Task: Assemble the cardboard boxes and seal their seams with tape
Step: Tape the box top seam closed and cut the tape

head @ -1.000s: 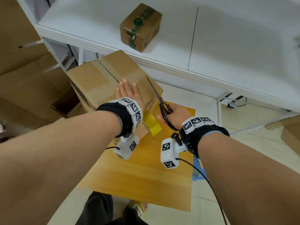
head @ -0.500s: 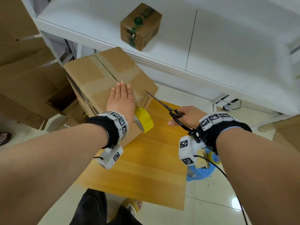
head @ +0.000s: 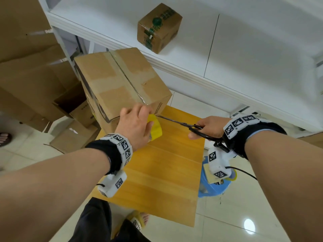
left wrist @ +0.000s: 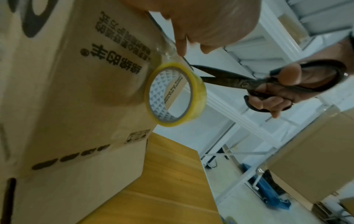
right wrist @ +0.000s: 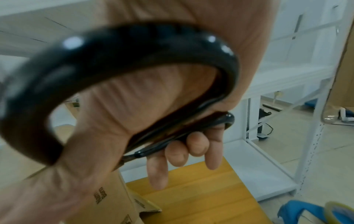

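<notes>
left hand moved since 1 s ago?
Yes. The left hand slid off the top of the big cardboard box to its near edge, over the hanging tape roll.

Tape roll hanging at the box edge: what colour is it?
Yellow, around a pale core; the tape roll shows best in the left wrist view.

A blue plastic stool [head: 212,190] is standing on the tiled floor [head: 244,215] beside the wooden bench's [head: 157,172] right edge.

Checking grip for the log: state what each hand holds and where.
Right hand grips the black scissors by their handle loops. Left hand pinches the clear tape strip just above the hanging yellow tape roll.
</notes>
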Tool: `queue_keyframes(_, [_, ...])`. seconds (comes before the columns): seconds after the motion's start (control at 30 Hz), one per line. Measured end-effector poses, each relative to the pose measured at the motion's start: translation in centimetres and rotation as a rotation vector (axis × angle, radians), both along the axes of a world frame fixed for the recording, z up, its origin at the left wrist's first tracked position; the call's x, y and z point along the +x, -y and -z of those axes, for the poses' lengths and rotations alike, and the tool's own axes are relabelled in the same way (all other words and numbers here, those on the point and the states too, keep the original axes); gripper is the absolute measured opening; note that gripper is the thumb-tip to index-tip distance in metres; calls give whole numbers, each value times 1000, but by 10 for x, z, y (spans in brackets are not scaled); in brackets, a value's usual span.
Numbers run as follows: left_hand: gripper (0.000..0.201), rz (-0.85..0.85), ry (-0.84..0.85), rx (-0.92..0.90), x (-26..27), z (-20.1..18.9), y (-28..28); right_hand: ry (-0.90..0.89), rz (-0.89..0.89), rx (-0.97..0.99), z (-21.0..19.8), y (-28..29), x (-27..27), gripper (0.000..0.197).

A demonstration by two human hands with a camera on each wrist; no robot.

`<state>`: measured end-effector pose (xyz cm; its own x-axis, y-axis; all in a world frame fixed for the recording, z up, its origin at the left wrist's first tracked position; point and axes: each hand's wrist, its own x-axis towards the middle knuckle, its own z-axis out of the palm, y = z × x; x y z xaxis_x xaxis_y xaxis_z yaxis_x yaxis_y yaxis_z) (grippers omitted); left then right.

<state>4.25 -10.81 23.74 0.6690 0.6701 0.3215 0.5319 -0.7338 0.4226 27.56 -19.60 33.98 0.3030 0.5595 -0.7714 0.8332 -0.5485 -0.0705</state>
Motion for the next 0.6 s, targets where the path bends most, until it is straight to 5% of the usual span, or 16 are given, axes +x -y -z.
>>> queue_keyframes(0.1, [16,10,7,-120,-1,2,4,-23,14,-27,-3,-4,4,74])
queue_keyframes(0.17, [31,-46,-98,-269,-1,3,7,-18,0,-36,-6,-7,3,62])
queue_keyframes(0.3, [54,-442,-118,-614,2,13,13,16,-52,3,-4,-17,-2,70])
queue_keyframes(0.37, [66,-610,8,-894,9,17,11,38,-97,10,0,-21,-4,83])
queue_keyframes(0.47, [73,-537,187,-1205,24,24,1,52,-117,9,3,-27,-7,83])
queue_keyframes(0.6, [99,-819,663,-1564,32,71,-13,25,-97,39,8,-27,-6,75])
